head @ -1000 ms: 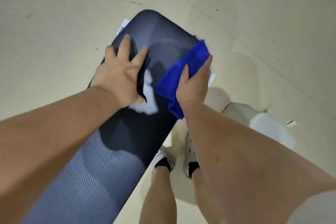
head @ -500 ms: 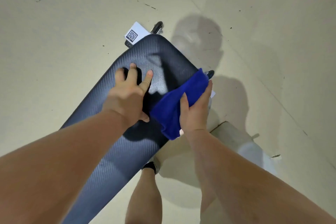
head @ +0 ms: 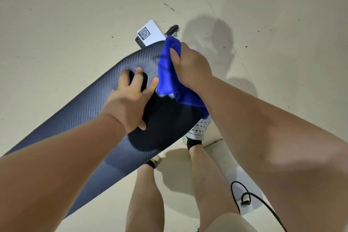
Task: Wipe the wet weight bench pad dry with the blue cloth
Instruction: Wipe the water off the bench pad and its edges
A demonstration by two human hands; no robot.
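Right hand point(head: 190, 68) clamped on blue cloth point(head: 167, 73): thumb across the top, fingers curled round the bunch, loose tail hanging off the near side.

Cloth at the far-right corner of weight bench pad point(head: 98, 107), draped over the right edge, touching the surface. Small pale glint just under the cloth's near hem; wet or just glare, cannot tell.

Pad long axis: near left to far right, rounded end at the far right. So nearly all of the pad lying near-left of the cloth hand. Probably the key relation: stroke direction along that axis, back toward near left, not across.

Left hand point(head: 130, 103) flat on the pad just left of the cloth, fingers spread and straight, holding nothing, apparently bracing. Index tip almost touching the cloth, and sitting right in the likely wipe lane. Needs lifting or shifting before a full-length pass.

Right hand the only one on the cloth; no handover needed.

Beyond the far end: QR-code label point(head: 148, 33) and small black wheel point(head: 174, 29). Right of the pad: white shoe point(head: 199, 128). Near right: black cable point(head: 243, 194) on beige floor point(head: 75, 5).
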